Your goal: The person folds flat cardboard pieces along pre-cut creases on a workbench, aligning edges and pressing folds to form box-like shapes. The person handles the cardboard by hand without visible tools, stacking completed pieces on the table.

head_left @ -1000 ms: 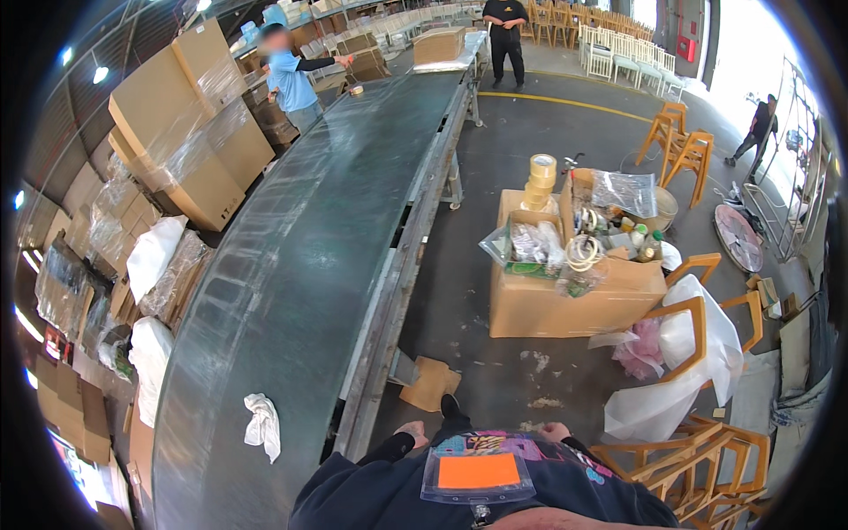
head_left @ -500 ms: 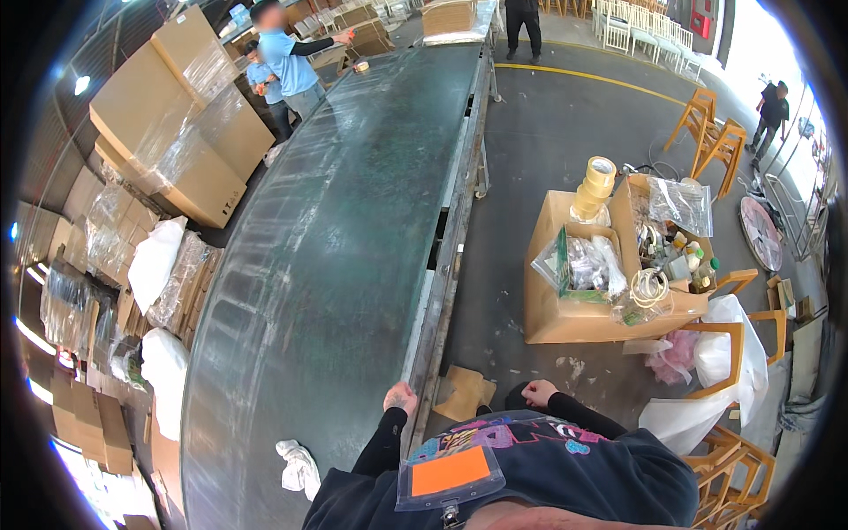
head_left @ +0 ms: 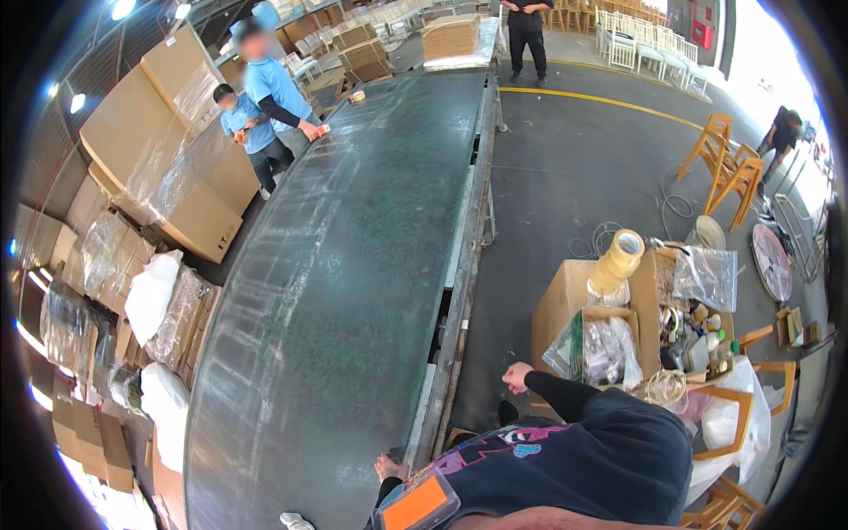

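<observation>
Head view: we stand at the near end of the long green conveyor belt, body turned toward 3 o'clock.

Left hand sits at 6 o'clock, resting on the belt's metal side rail, fingers loosely laid on the edge, grasping nothing. Right hand hangs at about 5 o'clock over the concrete floor, curled into a loose fist; we cannot tell whether anything small is inside it. It is between the rail and the open cardboard box, close to the box's near corner.

Nearest things to the right hand: the clear plastic bag lying in the box, at 3 o'clock from the hand, and the stack of tape rolls standing on the box edge at 1 o'clock from it. A coil of cord lies further out at 3 o'clock, beside bottles and small supplies.

A white rag lies on the belt at 7 o'clock, just left of the left hand.

Judgement: if reaching into the box, we'd keep the left hand braced on the rail, open the right hand before it meets the bag, and come in low from the near corner so the tape stack isn't knocked off.

Two people in blue shirts work at the belt's far left, 11 o'clock, well apart from us.
</observation>
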The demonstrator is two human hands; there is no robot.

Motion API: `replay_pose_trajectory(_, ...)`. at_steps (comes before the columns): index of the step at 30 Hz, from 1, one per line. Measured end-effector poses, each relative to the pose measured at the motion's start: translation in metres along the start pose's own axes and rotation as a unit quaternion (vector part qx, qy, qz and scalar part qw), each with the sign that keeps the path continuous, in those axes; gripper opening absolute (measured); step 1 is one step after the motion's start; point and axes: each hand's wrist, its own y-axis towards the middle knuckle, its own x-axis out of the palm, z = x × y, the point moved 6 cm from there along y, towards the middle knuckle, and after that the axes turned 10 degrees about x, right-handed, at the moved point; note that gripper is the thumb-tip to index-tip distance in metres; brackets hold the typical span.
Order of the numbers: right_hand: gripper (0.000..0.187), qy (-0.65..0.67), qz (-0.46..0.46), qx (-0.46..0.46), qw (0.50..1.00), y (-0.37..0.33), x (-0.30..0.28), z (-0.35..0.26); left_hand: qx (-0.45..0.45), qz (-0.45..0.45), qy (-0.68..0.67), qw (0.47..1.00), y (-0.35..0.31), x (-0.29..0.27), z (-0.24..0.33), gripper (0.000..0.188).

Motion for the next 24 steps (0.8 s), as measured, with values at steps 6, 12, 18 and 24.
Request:
replay_pose_trajectory(6,0.028,0.04,0.05,0.006,0.998,0.055,-0.057,-0.081,-0.003,0.119,-0.076,0.99,0.03,-0.018,-0.004,0.098)
replay_pose_trajectory(12,0.055,-0.309,0.119,-0.032,0.943,0.097,-0.071,-0.087,0.001,0.218,-0.153,0.964,0.069,-0.039,0.03,0.09)
replay_pose_trajectory(18,0.063,-0.339,0.008,-0.028,0.94,0.14,-0.14,-0.119,0.048,0.315,-0.205,0.925,0.14,-0.069,0.129,0.077)
replay_pose_trajectory(24,0.054,-0.418,-0.054,-0.079,0.903,0.217,-0.268,-0.189,0.126,0.342,-0.2,0.909,0.248,-0.083,0.297,0.072)
